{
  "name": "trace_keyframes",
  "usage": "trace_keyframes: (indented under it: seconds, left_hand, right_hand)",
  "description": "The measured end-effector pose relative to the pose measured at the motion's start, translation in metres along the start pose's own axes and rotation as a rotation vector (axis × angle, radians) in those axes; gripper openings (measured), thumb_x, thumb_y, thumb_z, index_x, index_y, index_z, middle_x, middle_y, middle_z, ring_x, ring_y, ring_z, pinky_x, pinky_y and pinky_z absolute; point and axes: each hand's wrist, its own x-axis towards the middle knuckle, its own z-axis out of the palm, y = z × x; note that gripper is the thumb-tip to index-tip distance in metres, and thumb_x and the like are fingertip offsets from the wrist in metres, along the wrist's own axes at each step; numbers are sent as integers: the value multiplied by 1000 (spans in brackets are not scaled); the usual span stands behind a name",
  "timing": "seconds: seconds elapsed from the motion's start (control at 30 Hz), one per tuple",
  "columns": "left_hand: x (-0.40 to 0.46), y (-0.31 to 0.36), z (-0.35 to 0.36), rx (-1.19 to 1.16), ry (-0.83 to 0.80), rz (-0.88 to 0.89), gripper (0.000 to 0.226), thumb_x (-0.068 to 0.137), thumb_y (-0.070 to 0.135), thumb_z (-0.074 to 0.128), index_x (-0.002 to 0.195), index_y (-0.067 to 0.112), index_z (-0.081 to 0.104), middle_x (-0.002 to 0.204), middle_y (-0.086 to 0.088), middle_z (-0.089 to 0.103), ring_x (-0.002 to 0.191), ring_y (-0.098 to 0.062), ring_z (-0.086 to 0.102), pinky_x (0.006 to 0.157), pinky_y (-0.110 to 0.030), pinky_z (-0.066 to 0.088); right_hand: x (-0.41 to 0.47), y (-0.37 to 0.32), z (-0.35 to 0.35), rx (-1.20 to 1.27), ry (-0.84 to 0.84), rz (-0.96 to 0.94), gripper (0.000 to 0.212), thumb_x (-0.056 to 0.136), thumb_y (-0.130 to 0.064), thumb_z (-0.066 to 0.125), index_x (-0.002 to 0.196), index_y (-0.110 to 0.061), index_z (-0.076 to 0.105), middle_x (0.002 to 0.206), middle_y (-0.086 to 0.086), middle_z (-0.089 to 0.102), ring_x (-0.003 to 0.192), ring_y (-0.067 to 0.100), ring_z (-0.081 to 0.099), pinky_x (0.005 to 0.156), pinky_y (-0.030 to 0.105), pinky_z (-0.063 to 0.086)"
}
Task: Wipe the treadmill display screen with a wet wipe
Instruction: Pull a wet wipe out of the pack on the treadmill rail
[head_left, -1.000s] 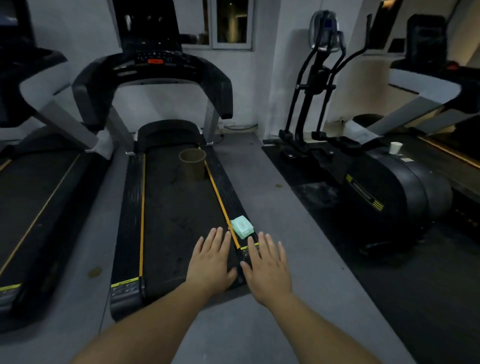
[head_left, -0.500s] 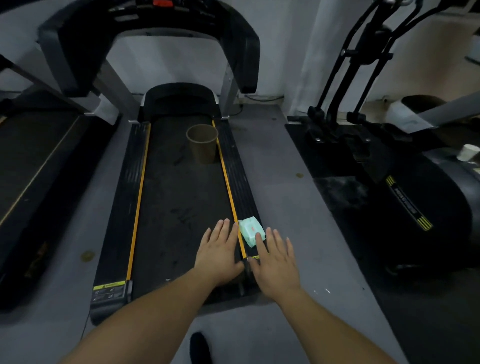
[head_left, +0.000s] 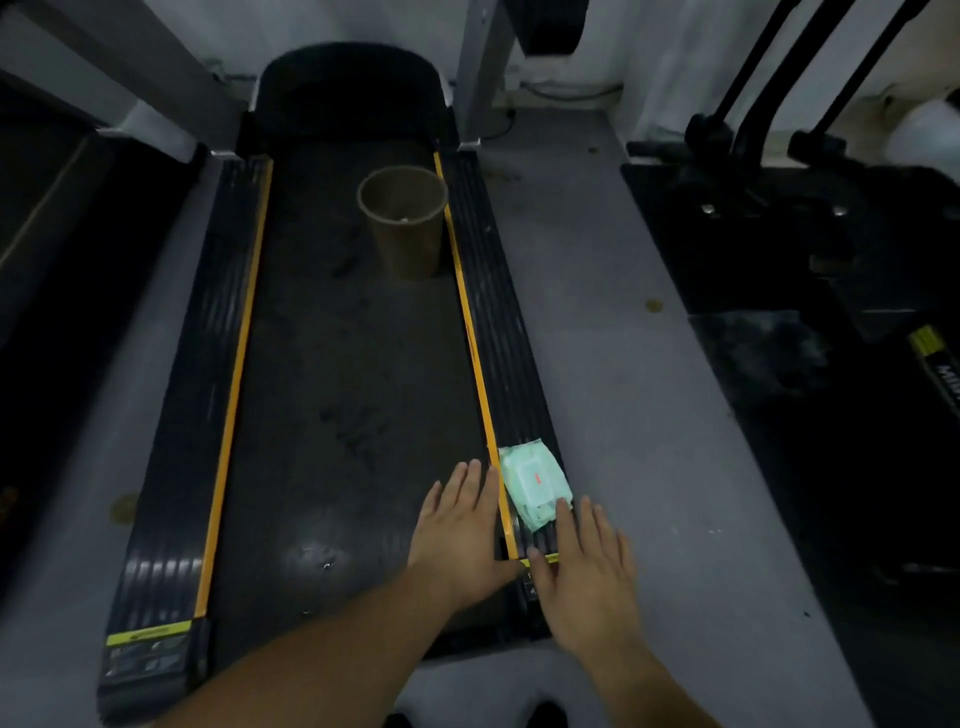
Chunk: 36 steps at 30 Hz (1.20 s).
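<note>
A pale green pack of wet wipes (head_left: 535, 486) lies on the right side rail of the treadmill (head_left: 343, 374), near its rear end. My left hand (head_left: 460, 525) hovers flat and empty over the belt, just left of the pack. My right hand (head_left: 584, 566) is also flat with fingers apart, its fingertips at the pack's near edge; whether they touch it I cannot tell. The treadmill's display screen is above the frame, out of view.
A brown cylindrical bin (head_left: 404, 226) stands on the belt toward the front. Grey floor (head_left: 623, 364) runs along the right of the treadmill. A dark elliptical machine (head_left: 831, 260) is at the right and another treadmill (head_left: 47, 260) at the left.
The view has tilted down and moved closer, so the console has left the frame. Both hands have advanced toward the pack, the right one reaching its near edge.
</note>
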Motion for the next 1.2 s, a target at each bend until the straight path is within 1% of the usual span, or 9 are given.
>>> trace_keyframes:
  seconds: [0.13, 0.27, 0.4, 0.57, 0.67, 0.77, 0.9, 1.07, 1.2]
  left_hand:
    - [72, -12, 59, -14, -8, 5, 111, 85, 68, 52, 159, 19, -14, 169, -6, -16, 154, -19, -18, 126, -45, -5]
    - [136, -27, 118, -32, -7, -8, 117, 82, 69, 58, 158, 20, -15, 170, -5, -15, 155, -18, -16, 126, -45, -3]
    - [178, -50, 175, -104, -40, -85, 125, 78, 72, 64, 158, 21, -17, 169, -1, -16, 155, -16, -13, 126, -39, -2]
    - [210, -69, 232, -129, -37, -70, 124, 79, 71, 65, 158, 23, -17, 169, 0, -17, 155, -15, -12, 123, -37, 0]
    - [238, -68, 248, -160, 21, -38, 121, 80, 69, 65, 159, 21, -13, 170, -2, -13, 155, -16, -10, 123, -37, 0]
    - [262, -66, 257, -179, 55, -3, 114, 83, 65, 62, 160, 18, -7, 171, -1, -8, 155, -14, -9, 124, -36, 0]
    - [278, -67, 266, -160, 33, 20, 113, 84, 58, 65, 161, 16, -6, 170, -1, -9, 155, -14, -11, 126, -37, 0]
    - [282, -66, 272, -164, 5, 10, 112, 84, 55, 67, 161, 15, -6, 170, -1, -11, 155, -14, -14, 125, -36, -2]
    - [284, -67, 273, -150, -14, 8, 119, 81, 63, 68, 160, 15, -6, 170, 0, -11, 155, -13, -15, 127, -39, 0]
  right_hand:
    - [52, 20, 69, 50, -15, 19, 77, 95, -61, 24, 147, -9, 49, 150, 17, 51, 139, 35, 48, 113, 55, 40]
    - [106, 48, 136, 113, -19, 39, 73, 94, -56, 33, 141, -3, 51, 139, 19, 58, 126, 37, 55, 103, 55, 47]
    - [146, 75, 197, 252, -82, 236, 64, 95, -54, 44, 139, -7, 49, 128, 13, 60, 112, 30, 56, 89, 43, 53]
    - [167, 87, 252, 199, -100, 217, 64, 96, -47, 57, 144, -6, 48, 139, 12, 57, 126, 30, 51, 99, 41, 46]
    - [191, 87, 270, 111, 17, 152, 57, 90, -40, 67, 132, -2, 58, 130, 16, 63, 119, 36, 54, 94, 46, 47]
    - [217, 81, 277, 32, 57, 49, 59, 89, -46, 63, 133, -7, 57, 127, 12, 63, 116, 32, 54, 92, 45, 46]
    - [238, 74, 284, 51, 34, 119, 67, 87, -55, 61, 137, -12, 49, 125, 8, 55, 112, 27, 50, 84, 38, 44]
    - [246, 71, 288, 58, 39, 137, 64, 84, -53, 63, 130, -10, 52, 121, 10, 54, 108, 27, 50, 77, 34, 37]
    - [249, 81, 287, 187, 49, 135, 59, 84, -50, 64, 126, -9, 60, 115, 9, 58, 102, 27, 54, 73, 31, 35]
